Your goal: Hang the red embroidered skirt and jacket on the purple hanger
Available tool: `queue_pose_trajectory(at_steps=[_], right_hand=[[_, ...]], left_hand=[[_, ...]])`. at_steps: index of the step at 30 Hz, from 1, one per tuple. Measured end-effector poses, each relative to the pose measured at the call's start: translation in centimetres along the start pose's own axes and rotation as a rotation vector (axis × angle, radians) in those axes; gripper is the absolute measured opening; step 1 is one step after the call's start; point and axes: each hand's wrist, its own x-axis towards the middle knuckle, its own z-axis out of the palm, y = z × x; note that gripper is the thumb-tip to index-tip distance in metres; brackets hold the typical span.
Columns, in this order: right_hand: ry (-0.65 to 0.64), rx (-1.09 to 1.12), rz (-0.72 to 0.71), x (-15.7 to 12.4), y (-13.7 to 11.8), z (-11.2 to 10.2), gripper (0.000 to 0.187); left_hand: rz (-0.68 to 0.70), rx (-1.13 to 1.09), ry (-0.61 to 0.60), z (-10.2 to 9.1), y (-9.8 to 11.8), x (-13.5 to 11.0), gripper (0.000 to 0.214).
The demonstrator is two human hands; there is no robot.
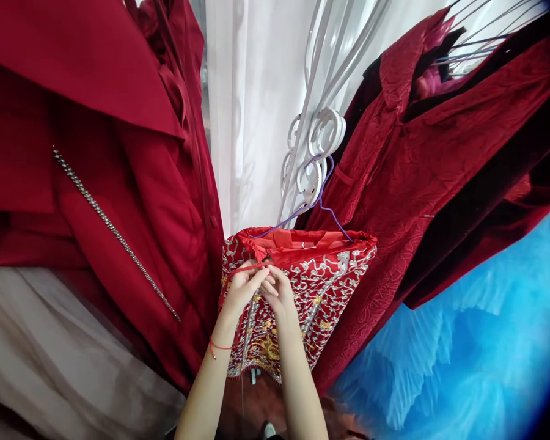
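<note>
A red skirt (pixel 321 299) with silver and gold embroidery hangs by its waist from a purple wire hanger (pixel 321 198). At the left part of its waistband, my left hand (pixel 246 284) and my right hand (pixel 277 287) meet, fingertips close together. Both pinch a thin red cord (pixel 247 267), which runs across the fingers and hangs down on the left. Some fingertips overlap, so the exact grip on the cord is partly hidden. A red string bracelet (pixel 220 347) circles my left wrist.
The hanger hooks on a white scrolled metal rack (pixel 326 131). Dark red satin dresses (pixel 132 201) hang close on the left, one with a beaded strip. Patterned red dresses (pixel 394 201) crowd the right, above bright blue fabric (pixel 421 360). A white curtain (pixel 261 110) hangs behind.
</note>
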Motion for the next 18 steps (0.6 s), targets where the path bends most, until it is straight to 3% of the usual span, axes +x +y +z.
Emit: queue_pose_trajectory(at_steps=[3, 8, 11, 14, 18], right_hand=[[-0.057, 0.000, 0.005, 0.4, -0.4, -0.2, 0.045], [-0.120, -0.112, 0.028, 0.4, -1.3, -1.0, 0.050], [-0.169, -0.079, 0.034, 0.5, -1.8, -1.7, 0.050], [-0.258, 0.034, 0.101, 0.9, -1.9, -2.5, 0.038], [-0.265, 0.066, 0.210, 1.1, -1.2, -3.2, 0.040]], left_hand=[[0.032, 0.080, 0.025, 0.2, -0.5, 0.6, 0.029], [0.123, 0.249, 0.301, 1.2, -1.5, 1.6, 0.031], [0.097, 0.205, 0.404, 1.8, -2.1, 1.9, 0.035], [0.047, 0.179, 0.438, 1.6, -2.4, 1.9, 0.034], [0.047, 0.364, 0.440, 0.9, -2.1, 1.7, 0.029]])
